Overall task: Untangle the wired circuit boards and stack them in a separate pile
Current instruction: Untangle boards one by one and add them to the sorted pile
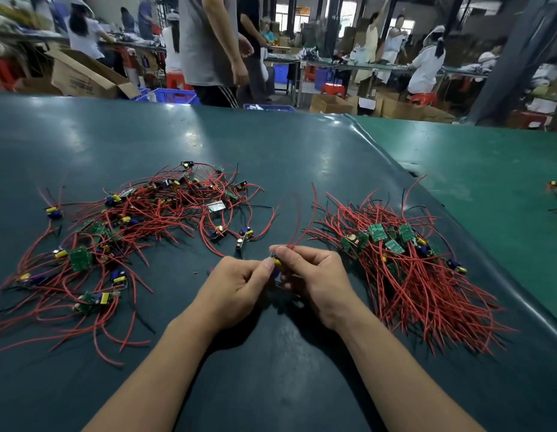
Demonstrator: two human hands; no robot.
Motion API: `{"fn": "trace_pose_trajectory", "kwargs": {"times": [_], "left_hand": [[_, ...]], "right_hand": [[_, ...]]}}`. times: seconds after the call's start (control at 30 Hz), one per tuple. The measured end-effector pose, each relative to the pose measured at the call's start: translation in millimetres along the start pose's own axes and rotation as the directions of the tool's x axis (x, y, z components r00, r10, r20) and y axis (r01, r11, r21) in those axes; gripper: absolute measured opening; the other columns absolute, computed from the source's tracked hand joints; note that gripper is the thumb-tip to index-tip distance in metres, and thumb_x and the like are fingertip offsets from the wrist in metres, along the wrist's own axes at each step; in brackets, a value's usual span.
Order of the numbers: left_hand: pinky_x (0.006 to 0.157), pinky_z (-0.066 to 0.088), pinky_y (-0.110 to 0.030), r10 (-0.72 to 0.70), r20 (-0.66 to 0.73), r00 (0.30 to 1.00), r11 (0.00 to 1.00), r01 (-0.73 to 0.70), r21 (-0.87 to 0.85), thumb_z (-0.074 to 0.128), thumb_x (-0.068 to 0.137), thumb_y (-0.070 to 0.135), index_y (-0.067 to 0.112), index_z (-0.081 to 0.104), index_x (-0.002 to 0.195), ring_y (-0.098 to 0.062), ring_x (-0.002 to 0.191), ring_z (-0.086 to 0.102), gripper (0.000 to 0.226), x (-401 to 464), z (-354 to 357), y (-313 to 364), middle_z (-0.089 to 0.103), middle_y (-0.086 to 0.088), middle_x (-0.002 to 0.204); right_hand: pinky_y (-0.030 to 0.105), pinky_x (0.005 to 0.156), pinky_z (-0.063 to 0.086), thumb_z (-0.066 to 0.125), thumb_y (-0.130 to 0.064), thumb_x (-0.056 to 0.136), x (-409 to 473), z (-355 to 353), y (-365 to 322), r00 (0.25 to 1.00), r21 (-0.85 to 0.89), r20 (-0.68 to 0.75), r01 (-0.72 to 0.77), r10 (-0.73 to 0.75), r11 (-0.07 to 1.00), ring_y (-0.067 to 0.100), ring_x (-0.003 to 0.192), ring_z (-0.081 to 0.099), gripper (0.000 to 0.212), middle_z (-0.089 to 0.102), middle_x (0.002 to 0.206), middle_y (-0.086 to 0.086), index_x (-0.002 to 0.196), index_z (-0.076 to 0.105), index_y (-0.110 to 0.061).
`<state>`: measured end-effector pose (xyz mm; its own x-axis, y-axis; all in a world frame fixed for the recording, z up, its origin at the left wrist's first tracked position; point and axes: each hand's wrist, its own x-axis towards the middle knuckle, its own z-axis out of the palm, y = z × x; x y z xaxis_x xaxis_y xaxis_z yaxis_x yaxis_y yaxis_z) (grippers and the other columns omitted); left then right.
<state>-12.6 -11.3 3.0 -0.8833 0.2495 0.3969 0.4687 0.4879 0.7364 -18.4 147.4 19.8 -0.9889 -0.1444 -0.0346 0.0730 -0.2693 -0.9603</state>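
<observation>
One circuit board held over desk between both hands, apart from tangled heap at left. Board gripped by left hand, fingers curled on it; its red wires pinched by right hand near board, most likely for straightening, though board was mostly hidden. Step judged: one board freed, wires being combed. Next move judged: board to be carried right and laid on sorted pile, wires aligned with others.

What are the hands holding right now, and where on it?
Both hands pinch one small circuit board: left hand at its edge near the yellow component, right hand at its top, where its red wires leave.
</observation>
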Motion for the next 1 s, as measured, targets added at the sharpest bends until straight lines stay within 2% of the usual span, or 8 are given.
{"fn": "trace_pose_trajectory", "kwargs": {"times": [0.1,0.17,0.23,0.33,0.53,0.73,0.87,1.0], "left_hand": [[0.055,0.044,-0.043,-0.003,-0.026,1.000,1.000,0.003,-0.005,0.041,0.089,0.057,0.009,0.063,0.072,-0.021,0.052,0.051,0.055,0.6,0.0,0.0,0.055,0.001,0.055],[0.058,0.047,-0.045,0.020,-0.028,0.999,1.000,-0.020,-0.009,0.049,0.092,0.047,0.014,0.065,0.081,-0.026,0.059,0.057,0.038,0.5,0.7,1.1,0.061,-0.003,0.063],[0.056,0.045,-0.046,0.026,-0.039,0.999,0.999,-0.027,-0.028,0.052,0.092,0.040,0.014,0.062,0.078,-0.027,0.057,0.054,0.031,0.2,0.3,1.8,0.057,-0.006,0.061],[0.051,0.038,-0.041,0.027,-0.082,0.996,0.994,-0.036,-0.102,0.053,0.090,0.041,0.007,0.057,0.069,-0.026,0.051,0.044,0.040,-1.4,-1.6,2.5,0.050,-0.013,0.056],[0.045,0.027,-0.030,0.067,-0.163,0.984,0.989,-0.087,-0.121,0.055,0.082,0.040,0.001,0.056,0.059,-0.018,0.044,0.033,0.045,-5.2,-3.3,3.9,0.040,-0.012,0.047],[0.043,0.027,-0.029,0.123,-0.221,0.968,0.984,-0.148,-0.103,0.055,0.079,0.033,0.004,0.052,0.052,-0.024,0.042,0.033,0.039,-5.1,-6.1,4.8,0.037,-0.012,0.045],[0.042,0.025,-0.028,0.152,-0.234,0.960,0.981,-0.175,-0.083,0.055,0.077,0.031,0.003,0.049,0.050,-0.023,0.041,0.030,0.039,-5.5,-6.6,6.7,0.034,-0.011,0.044],[0.044,0.022,-0.025,0.182,-0.264,0.947,0.979,-0.199,-0.038,0.054,0.075,0.030,0.005,0.044,0.048,-0.016,0.043,0.025,0.038,-7.1,-9.3,5.9,0.028,-0.006,0.045]], "right_hand": [[0.018,0.046,0.047,0.075,-0.012,0.080,1.2,1.0,-0.4,1.000,0.021,0.001,-0.009,0.009,1.000,0.009,0.049,0.058,0.007,0.066,0.062,0.005,0.076,0.076,-0.006],[0.019,0.044,0.046,0.074,-0.009,0.083,1.5,0.6,0.8,1.000,0.012,-0.023,0.004,-0.004,1.000,0.009,0.045,0.056,0.012,0.065,0.058,0.005,0.071,0.074,-0.006],[0.019,0.042,0.043,0.074,-0.010,0.084,1.2,1.4,2.5,0.998,-0.028,-0.043,0.040,-0.041,0.999,0.009,0.042,0.051,0.017,0.062,0.055,0.003,0.068,0.073,-0.006],[0.017,0.040,0.036,0.074,-0.016,0.085,2.2,1.8,2.7,0.992,-0.086,-0.093,0.083,-0.091,0.993,0.008,0.041,0.046,0.018,0.058,0.053,0.000,0.070,0.074,-0.007],[0.016,0.041,0.035,0.070,-0.012,0.089,12.1,-12.7,-6.1,0.920,0.029,-0.331,0.232,-0.210,0.972,0.005,0.045,0.047,0.024,0.060,0.056,0.000,0.065,0.077,-0.012],[0.017,0.039,0.033,0.065,-0.013,0.093,16.2,-16.9,-8.4,0.865,0.103,-0.432,0.327,-0.254,0.940,0.005,0.043,0.044,0.035,0.062,0.057,-0.001,0.059,0.074,-0.015],[0.016,0.037,0.031,0.063,-0.018,0.095,16.8,-17.5,-8.0,0.843,0.094,-0.466,0.351,-0.270,0.932,0.005,0.041,0.042,0.038,0.055,0.050,-0.005,0.059,0.074,-0.015],[0.016,0.037,0.030,0.061,-0.015,0.096,19.4,-18.5,-12.9,0.804,0.148,-0.534,0.393,-0.261,0.908,0.004,0.041,0.042,0.032,0.058,0.054,-0.002,0.065,0.069,-0.009]]}}
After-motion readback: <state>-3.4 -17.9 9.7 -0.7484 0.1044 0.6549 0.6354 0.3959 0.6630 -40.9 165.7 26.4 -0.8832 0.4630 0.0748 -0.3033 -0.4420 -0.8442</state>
